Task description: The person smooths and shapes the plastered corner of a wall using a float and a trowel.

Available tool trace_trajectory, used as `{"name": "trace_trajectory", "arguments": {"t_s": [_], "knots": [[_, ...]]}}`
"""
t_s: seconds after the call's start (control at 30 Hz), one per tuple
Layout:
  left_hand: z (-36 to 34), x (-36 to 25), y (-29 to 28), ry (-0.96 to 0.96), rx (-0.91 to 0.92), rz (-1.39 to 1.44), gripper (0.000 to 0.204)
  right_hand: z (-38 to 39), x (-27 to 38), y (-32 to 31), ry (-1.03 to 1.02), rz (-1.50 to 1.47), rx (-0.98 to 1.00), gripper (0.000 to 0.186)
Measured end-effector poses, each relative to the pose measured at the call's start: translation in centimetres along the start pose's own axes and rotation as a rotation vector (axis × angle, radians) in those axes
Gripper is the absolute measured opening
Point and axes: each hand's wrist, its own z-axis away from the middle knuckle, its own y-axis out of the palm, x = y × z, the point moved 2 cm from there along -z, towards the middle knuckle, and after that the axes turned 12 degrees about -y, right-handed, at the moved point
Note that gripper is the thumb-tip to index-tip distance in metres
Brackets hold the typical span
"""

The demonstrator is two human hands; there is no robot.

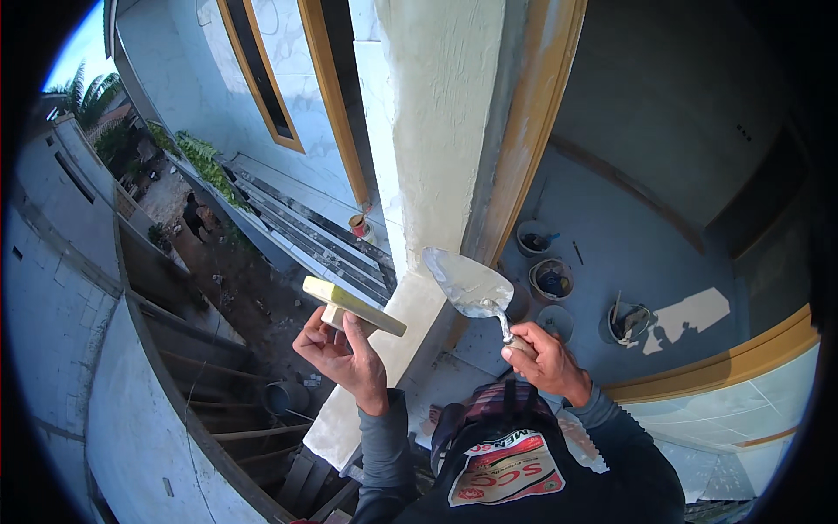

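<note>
We note a pointed trowel (467,284), its steel blade smeared with grey plaster, held with the blade tip laid against the lower corner of a plastered column (441,131). The right hand (543,356) holds the trowel, fingers wrapped tight around its handle below the bent shank. The left hand (342,354) holds a yellow-faced plastering float (353,306) by the grip on its underside, fingers and thumb closed about that grip, the board tilted and lying just left of the column's edge, near the trowel but apart from it. The column rises between a white tiled wall with an orange-framed window (262,79) on the left and an orange door frame (532,122) on the right. Below the trowel, on the grey floor (628,253) inside the frame, we record several buckets (550,279) standing close together, and one more bucket (627,321) set apart to the right with tools in it. A small red pot (359,225) stands on the ledge left of the column. Far below at left, we see bare ground with a person (194,217) standing on it.
</note>
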Motion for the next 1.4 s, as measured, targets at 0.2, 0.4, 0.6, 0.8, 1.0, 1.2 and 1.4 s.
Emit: {"name": "trace_trajectory", "arguments": {"t_s": [0.2, 0.4, 0.6, 0.8, 1.0, 1.2, 1.4], "knots": [[-0.2, -0.5, 0.0, 0.018, 0.047, -0.014, 0.033, -1.8, -0.5, 1.1, -0.085, -0.545, -0.283, 0.034], [0.0, -1.7, -0.8, 0.052, 0.077, -0.075, 0.034, -5.3, -0.7, 5.2, -0.125, -0.829, -0.336, 0.036], [-0.1, -1.8, -1.1, 0.046, 0.059, -0.105, 0.035, -6.0, -4.7, 9.7, -0.061, -0.906, -0.306, 0.039], [-0.6, -1.7, 0.1, 0.042, 0.067, -0.119, 0.035, -2.3, -8.2, 13.8, 0.126, -0.974, -0.286, 0.037], [-0.5, -0.7, 1.0, 0.029, 0.092, -0.078, 0.034, -0.7, -6.4, 10.2, 0.029, -0.856, -0.320, 0.038], [0.0, 0.2, 1.4, -0.025, 0.098, -0.013, 0.034, -4.7, 1.2, -1.2, -0.211, -0.608, -0.321, 0.037], [0.0, 1.1, 1.6, -0.047, 0.091, -0.051, 0.035, -10.0, 10.0, -8.4, -0.324, -0.423, -0.316, 0.038]]}}
